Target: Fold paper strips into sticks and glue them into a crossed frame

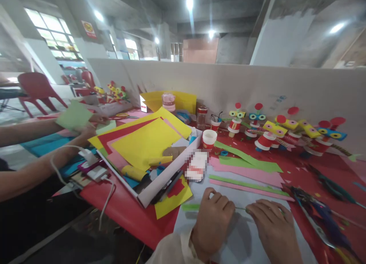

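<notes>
A narrow green paper strip [190,207] runs between my hands, above a pale sheet of paper [185,222] on the red table. My left hand [213,220] is closed on the strip, whose wider end sticks out to its left. On the other side, my right hand [273,226] pinches the strip; its far end is hidden under the fingers. Only a thin taut stretch shows between the two hands. Just beyond them lie a cut green strip [248,184] and a pink strip [257,191], with wider green paper pieces [251,159] behind.
To my left stands a box [171,170] heaped with coloured paper. A phone [197,165] and paper cup [209,138] are ahead. Several paper-cup figures [265,140] line the partition. Tools [314,214] lie at right. A co-worker's hands [88,128] hold green paper at left.
</notes>
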`<move>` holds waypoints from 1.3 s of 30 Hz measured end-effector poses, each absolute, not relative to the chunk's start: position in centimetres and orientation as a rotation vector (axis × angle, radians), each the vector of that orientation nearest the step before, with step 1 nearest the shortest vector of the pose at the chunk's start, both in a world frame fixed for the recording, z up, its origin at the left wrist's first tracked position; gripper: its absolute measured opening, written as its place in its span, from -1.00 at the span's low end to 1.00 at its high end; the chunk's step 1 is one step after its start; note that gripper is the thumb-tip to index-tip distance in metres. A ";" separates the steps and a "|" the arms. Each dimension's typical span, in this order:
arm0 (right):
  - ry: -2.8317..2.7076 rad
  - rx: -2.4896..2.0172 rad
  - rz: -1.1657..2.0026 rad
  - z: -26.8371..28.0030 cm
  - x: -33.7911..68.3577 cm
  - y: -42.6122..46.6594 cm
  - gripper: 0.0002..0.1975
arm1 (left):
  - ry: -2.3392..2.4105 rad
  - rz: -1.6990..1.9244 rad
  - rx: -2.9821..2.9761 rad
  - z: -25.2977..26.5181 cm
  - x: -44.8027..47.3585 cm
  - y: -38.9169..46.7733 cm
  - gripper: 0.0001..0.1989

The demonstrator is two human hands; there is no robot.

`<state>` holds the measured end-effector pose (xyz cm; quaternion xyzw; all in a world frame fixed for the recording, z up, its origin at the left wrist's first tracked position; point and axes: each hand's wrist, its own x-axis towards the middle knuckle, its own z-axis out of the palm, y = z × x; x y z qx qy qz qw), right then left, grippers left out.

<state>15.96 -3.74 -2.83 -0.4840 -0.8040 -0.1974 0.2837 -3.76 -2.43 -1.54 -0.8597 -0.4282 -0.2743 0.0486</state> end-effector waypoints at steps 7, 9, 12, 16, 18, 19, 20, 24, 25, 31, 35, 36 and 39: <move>-2.184 -1.136 -0.695 -3.0 18.0 -2.8 -0.74 | -1.345 -0.811 -2.585 -0.8 -8.1 -2.1 -0.91; -2.182 -1.149 -0.671 -3.0 17.8 -2.9 -0.74 | -1.340 -0.844 -2.536 -0.7 -9.8 -2.1 -0.89; -2.176 -1.209 -0.620 -2.9 17.1 -3.1 -0.73 | -1.395 -0.889 -2.505 -0.9 -12.0 -2.3 -0.83; -2.180 -1.264 -0.530 -2.6 16.4 -3.5 -0.72 | -1.528 -1.057 -2.408 -1.0 -13.9 -3.5 -0.75; -2.159 -1.289 -0.495 -2.4 16.1 -3.7 -0.74 | -1.625 -1.169 -2.215 -0.7 -13.6 -4.3 -0.76; -2.144 -1.299 -0.482 -2.2 15.9 -3.8 -0.75 | -1.678 -1.210 -2.098 -0.5 -12.9 -4.6 -0.76; -2.130 -1.310 -0.468 -2.0 15.7 -3.9 -0.76 | -1.713 -1.245 -1.986 -0.4 -11.9 -4.9 -0.75; -2.129 -1.287 -0.409 -1.3 14.7 -4.3 -0.76 | -1.450 -1.220 -2.232 -0.2 -5.7 -5.2 -0.65; -2.139 -1.261 -0.400 -1.2 14.4 -4.5 -0.75 | -1.380 -1.161 -2.360 -0.4 -4.2 -5.1 -0.68; -2.188 -1.240 -0.415 -1.0 14.3 -4.7 -0.72 | -1.482 -0.789 -2.772 -1.7 -1.9 -3.8 -0.85; -2.207 -1.314 -0.503 -1.1 16.1 -4.3 -0.83 | -1.498 -0.953 -2.661 -1.6 -3.9 -3.6 -0.78; -2.188 -1.328 -0.529 -1.2 16.7 -4.2 -0.83 | -1.503 -0.991 -2.629 -1.4 -4.2 -3.6 -0.76; -1.986 -1.449 -0.537 -1.8 18.0 -4.3 -0.76 | -1.505 -1.071 -2.570 -1.0 -4.3 -3.6 -0.74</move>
